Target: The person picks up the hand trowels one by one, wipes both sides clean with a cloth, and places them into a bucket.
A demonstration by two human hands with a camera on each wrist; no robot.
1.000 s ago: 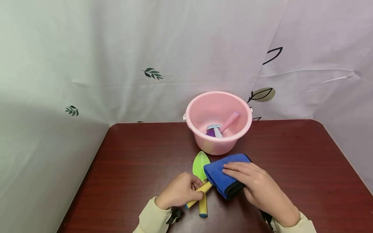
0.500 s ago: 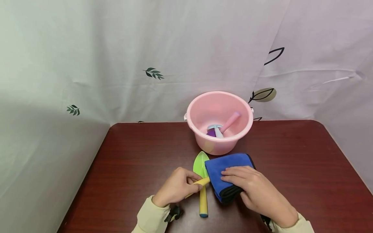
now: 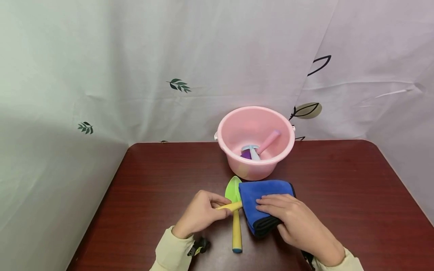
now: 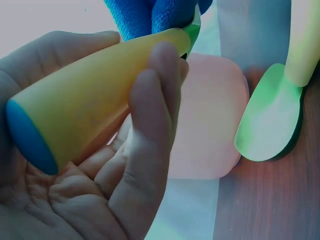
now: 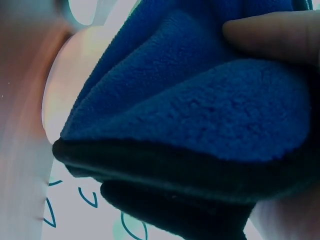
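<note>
My left hand (image 3: 200, 214) grips the yellow handle (image 3: 233, 206) of a garden tool between thumb and fingers. Its blue butt end faces the left wrist camera; a sliver of green neck (image 4: 194, 32) shows where it meets the cloth. The tool's head is hidden by a folded blue towel (image 3: 251, 194) with black edging. My right hand (image 3: 301, 222) holds that towel, fingers across the top and thumb low at the near edge. A green trowel (image 3: 237, 237) with a yellow handle lies on the table beneath the held handle, its blade pointing away.
A pink bucket (image 3: 234, 163) stands at the back of the dark red table (image 3: 162, 180). Inside it are a pink handle (image 3: 269, 141), a purple piece (image 3: 246, 154) and a pale blue tool (image 3: 254, 154). Patterned white fabric (image 3: 203, 56) hangs behind and at the sides.
My left hand has lifted the yellow handle slightly, moving it away from me. The towel has turned a little and spread flatter around the tool's head, with my right hand still on it.
</note>
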